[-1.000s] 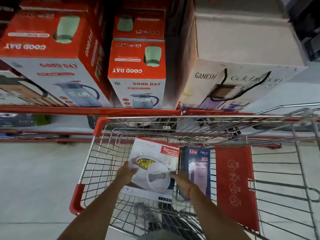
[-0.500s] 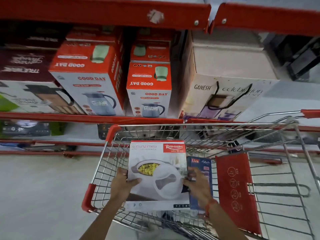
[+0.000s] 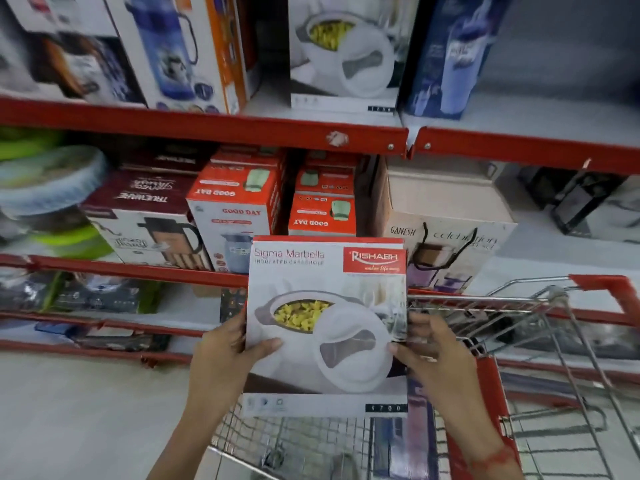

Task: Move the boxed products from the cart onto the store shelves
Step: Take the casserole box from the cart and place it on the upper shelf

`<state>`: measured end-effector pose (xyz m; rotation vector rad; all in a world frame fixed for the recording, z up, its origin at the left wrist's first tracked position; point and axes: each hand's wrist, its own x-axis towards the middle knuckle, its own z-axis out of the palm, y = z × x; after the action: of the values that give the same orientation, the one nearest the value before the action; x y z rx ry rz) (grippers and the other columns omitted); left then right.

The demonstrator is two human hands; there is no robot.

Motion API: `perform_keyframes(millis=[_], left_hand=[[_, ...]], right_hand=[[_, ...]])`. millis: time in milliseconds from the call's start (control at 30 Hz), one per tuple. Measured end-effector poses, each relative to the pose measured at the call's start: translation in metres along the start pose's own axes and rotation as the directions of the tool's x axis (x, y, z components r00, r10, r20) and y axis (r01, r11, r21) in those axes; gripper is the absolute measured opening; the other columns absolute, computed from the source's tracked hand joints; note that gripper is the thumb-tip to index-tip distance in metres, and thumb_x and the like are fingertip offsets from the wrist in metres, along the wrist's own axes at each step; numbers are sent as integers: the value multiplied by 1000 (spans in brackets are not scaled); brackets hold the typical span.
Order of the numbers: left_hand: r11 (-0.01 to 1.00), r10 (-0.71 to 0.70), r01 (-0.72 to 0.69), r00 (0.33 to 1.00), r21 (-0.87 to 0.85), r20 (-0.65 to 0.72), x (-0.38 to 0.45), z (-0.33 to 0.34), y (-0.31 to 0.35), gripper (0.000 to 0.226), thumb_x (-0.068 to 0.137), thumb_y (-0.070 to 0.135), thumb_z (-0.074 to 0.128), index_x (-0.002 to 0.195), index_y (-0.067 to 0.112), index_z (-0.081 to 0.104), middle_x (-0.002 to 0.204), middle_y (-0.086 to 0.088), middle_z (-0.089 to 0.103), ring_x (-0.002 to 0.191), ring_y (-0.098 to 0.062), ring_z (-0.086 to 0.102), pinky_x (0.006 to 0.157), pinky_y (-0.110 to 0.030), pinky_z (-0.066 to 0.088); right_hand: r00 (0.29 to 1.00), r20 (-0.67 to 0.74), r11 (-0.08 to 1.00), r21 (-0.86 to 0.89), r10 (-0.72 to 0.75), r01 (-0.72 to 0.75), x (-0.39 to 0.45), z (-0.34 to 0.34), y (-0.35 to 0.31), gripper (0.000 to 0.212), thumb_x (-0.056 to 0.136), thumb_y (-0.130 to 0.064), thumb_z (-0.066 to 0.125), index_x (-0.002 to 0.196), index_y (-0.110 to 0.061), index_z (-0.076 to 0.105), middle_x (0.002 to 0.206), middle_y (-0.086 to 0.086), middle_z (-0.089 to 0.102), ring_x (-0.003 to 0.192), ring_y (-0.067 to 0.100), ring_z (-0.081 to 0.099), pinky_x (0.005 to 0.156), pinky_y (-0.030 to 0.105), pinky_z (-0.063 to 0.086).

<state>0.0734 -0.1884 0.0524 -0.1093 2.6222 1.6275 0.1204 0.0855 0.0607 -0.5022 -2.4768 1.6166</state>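
While I hold the casserole box (image 3: 327,323) up above the cart (image 3: 540,299), my left hand (image 3: 225,355) clamps one side edge and my right hand (image 3: 433,358) the other, thumbs lying across the printed front. Only the two edges are pinched, so the likeliest slip, I think, is the glossy card sliding down through my fingers, dropping the box into the wire basket onto the blue box (image 3: 412,441) that stands below it. A matching casserole box (image 3: 346,53) sits on the top shelf well above mine, and the red shelf rail (image 3: 207,123) runs between us; if I lift without clearing that rail, the upper edge of my box could catch it and twist out of my grip. The tall blue carton (image 3: 446,53) just right of that matching box looks narrow and tippable if I nudge it.

My box is flat, square-cornered cardboard with a smooth, shiny finish and a red band along its top. Under it, the cart is thin chromed wire mesh with red plastic corner guards. The rail is painted metal with small bolts.
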Motion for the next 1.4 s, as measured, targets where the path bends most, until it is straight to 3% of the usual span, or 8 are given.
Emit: perform_keyframes(millis=[100,233,333,600,833,1033,1200,1400], left_hand=[[997,50,-51,999,-63,-17,0,-7,19,32,67,19,82,82,44,69,76,32,73,74,9,69,58,-12,52],[991,64,-69,997,-110,-50,3,-9,31,36,66,22,83,99,31,71,84,25,75,79,4,71,72,-25,58],[978,64,-72,997,-194,-51,3,-9,33,41,64,14,84,92,40,69,83,26,75,82,0,72,76,-28,59],[912,193,-230,971,-340,-139,27,-10,76,56,58,16,83,107,34,65,87,26,75,86,7,69,66,-4,53],[789,464,-537,840,-299,-282,94,-25,166,58,57,24,83,108,45,64,91,24,75,91,5,70,73,-8,55],[723,539,-638,761,-266,-359,170,-27,213,70,57,33,83,123,18,62,102,8,75,97,4,67,77,-8,54],[707,590,-688,702,-164,-399,224,-26,233,76,60,34,80,130,14,56,110,-7,73,98,0,67,84,-21,58],[693,638,-719,646,-52,-418,272,-21,241,67,69,19,80,131,11,55,105,-12,73,90,25,54,62,-1,50]], right_hand=[[998,-38,998,3,-55,55,0,-9,-19,46,73,-18,82,88,-50,53,91,-23,66,77,-8,64,66,24,51],[994,-55,995,8,-99,100,-1,-16,-35,46,74,-18,81,87,-52,52,89,-24,64,75,-20,61,60,15,46],[993,-68,995,11,-100,101,-1,-18,-39,44,74,-16,81,90,-48,56,93,-22,67,76,-8,66,65,25,54],[957,-180,969,55,-226,239,20,-36,-80,46,72,-18,82,87,-53,55,89,-25,67,83,-6,64,71,20,51],[870,-324,882,169,-372,440,88,-61,-147,37,73,-15,82,92,-39,62,96,-21,72,86,0,70,75,27,55],[801,-411,814,202,-435,545,161,-58,-189,42,76,-7,78,94,-39,59,105,-6,71,93,18,70,82,40,58],[776,-433,802,174,-459,571,218,-44,-208,38,78,-7,77,103,-28,57,101,-8,67,95,18,66,78,24,53],[769,-456,796,188,-448,575,260,-29,-214,38,80,-4,74,113,-16,59,99,-12,64,86,-2,60,62,3,50]])
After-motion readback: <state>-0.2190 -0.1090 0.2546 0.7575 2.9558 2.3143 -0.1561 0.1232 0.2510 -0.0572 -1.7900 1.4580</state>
